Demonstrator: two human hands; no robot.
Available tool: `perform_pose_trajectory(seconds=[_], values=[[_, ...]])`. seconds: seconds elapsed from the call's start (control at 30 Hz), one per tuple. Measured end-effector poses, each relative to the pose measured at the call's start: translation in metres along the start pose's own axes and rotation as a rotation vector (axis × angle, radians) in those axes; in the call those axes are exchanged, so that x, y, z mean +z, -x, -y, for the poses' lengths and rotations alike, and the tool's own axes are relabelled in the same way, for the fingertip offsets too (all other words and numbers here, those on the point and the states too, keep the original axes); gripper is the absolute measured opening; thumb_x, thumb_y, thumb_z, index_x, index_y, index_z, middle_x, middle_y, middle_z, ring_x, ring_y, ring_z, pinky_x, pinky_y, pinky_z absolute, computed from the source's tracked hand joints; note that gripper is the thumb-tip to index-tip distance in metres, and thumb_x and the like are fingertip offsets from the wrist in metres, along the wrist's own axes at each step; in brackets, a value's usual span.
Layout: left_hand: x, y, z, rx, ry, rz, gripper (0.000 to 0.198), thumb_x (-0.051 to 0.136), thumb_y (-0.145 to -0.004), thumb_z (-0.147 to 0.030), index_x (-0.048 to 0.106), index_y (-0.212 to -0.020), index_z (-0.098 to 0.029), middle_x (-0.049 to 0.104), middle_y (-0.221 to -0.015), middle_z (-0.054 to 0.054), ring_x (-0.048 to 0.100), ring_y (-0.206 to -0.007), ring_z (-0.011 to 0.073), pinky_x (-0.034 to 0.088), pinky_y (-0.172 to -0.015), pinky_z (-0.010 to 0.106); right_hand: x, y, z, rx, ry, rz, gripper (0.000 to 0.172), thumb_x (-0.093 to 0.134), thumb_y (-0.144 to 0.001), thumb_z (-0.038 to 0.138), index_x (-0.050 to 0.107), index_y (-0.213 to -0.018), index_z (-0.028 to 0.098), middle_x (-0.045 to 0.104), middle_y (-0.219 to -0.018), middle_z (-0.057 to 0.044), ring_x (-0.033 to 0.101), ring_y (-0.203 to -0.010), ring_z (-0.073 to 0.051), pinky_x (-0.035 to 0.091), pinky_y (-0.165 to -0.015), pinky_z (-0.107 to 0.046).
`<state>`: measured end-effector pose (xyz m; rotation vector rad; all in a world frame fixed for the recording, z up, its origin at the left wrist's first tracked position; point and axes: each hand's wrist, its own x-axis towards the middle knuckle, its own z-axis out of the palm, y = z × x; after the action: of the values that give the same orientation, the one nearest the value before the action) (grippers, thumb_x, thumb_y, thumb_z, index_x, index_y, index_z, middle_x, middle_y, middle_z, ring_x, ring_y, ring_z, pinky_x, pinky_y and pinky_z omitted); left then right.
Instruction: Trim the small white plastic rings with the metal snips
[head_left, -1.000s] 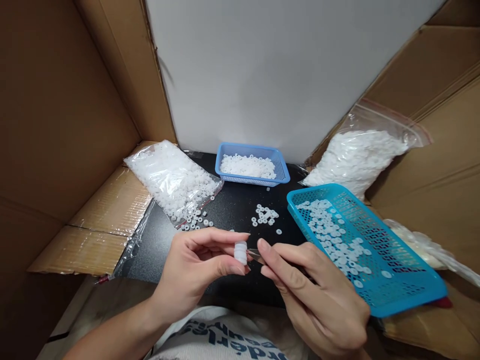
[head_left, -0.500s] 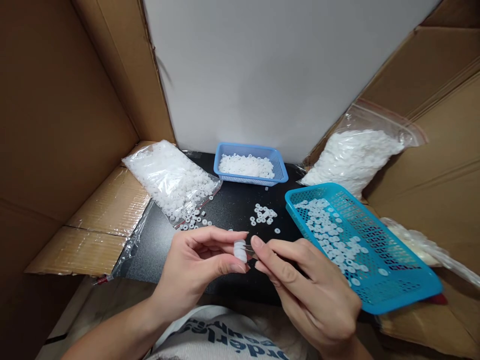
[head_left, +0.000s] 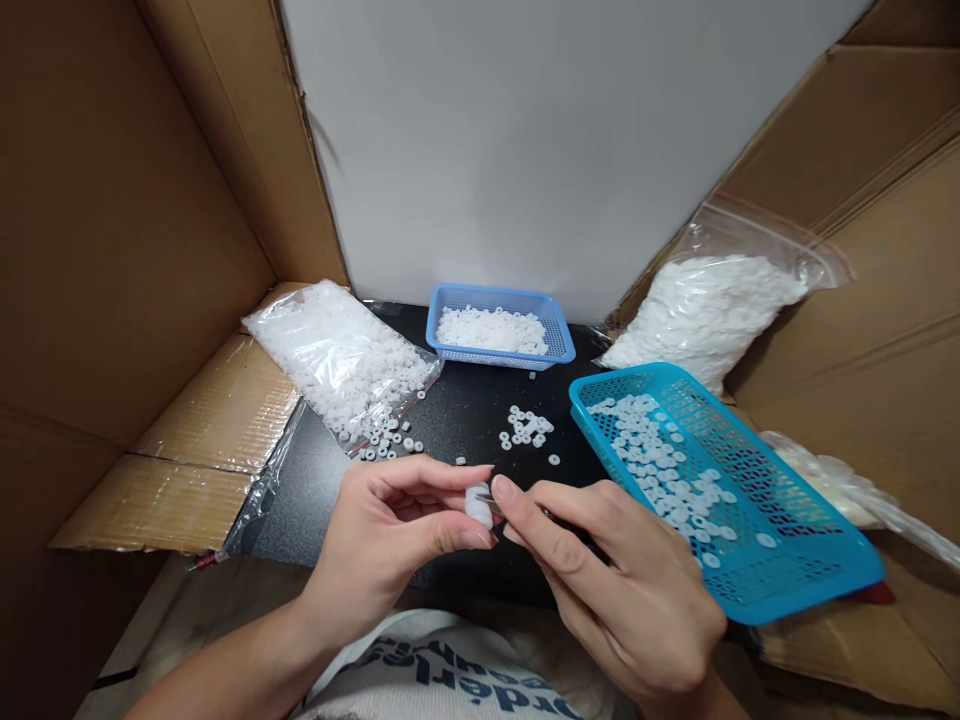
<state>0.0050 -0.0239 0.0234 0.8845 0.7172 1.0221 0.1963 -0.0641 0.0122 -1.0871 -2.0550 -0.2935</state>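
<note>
At lower centre, a short white plastic stack [head_left: 478,511] is pinched nearly upright by the left hand [head_left: 386,520], and, at its right, a slim metal tool [head_left: 491,502] by the right hand [head_left: 615,575].

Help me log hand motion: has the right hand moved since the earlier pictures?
Yes. Judged against the small basket, the right hand has moved slightly left, closer to the left hand.
</note>
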Motion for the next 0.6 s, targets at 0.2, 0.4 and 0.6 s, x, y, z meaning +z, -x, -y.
perform_pose_trajectory(seconds=[0.2, 0.4, 0.6], values=[[-0.002, 0.000, 0.000, 0.028, -0.056, 0.009, 0.026, 0.091, -0.071, -0.008, 0.088, -0.091, -0.025, 0.085, -0.078, 0.001, 0.077, -0.067, 0.0105, 0.061, -0.068, 0.012, -0.002, -0.002, 0.000, 0.005, -0.022, 0.011, 0.049, 0.055, -0.100, 0.004, 0.065, -0.143, 0.025, 0.078, -0.087, -0.004, 0.063, -0.064, -0.015, 0.050, -0.057, -0.028], [-0.005, 0.000, 0.001, 0.063, -0.132, -0.007, 0.018, 0.087, -0.079, -0.015, 0.088, -0.093, -0.026, 0.086, -0.084, 0.004, 0.082, -0.078, 0.0173, 0.065, -0.076, 0.020, 0.008, 0.001, 0.003, 0.273, -0.436, -0.209, 0.052, 0.061, -0.097, 0.002, 0.067, -0.140, 0.030, 0.073, -0.093, -0.004, 0.070, -0.079, -0.017, 0.057, -0.065, -0.029], [-0.007, 0.000, 0.000, 0.062, -0.140, -0.003, 0.015, 0.087, -0.079, -0.018, 0.088, -0.092, -0.026, 0.086, -0.083, 0.004, 0.081, -0.074, 0.0171, 0.065, -0.072, 0.020, 0.010, 0.004, 0.000, 0.231, -0.466, -0.141, 0.045, 0.060, -0.100, 0.007, 0.069, -0.138, 0.029, 0.074, -0.087, -0.004, 0.067, -0.071, -0.016, 0.052, -0.058, -0.028]])
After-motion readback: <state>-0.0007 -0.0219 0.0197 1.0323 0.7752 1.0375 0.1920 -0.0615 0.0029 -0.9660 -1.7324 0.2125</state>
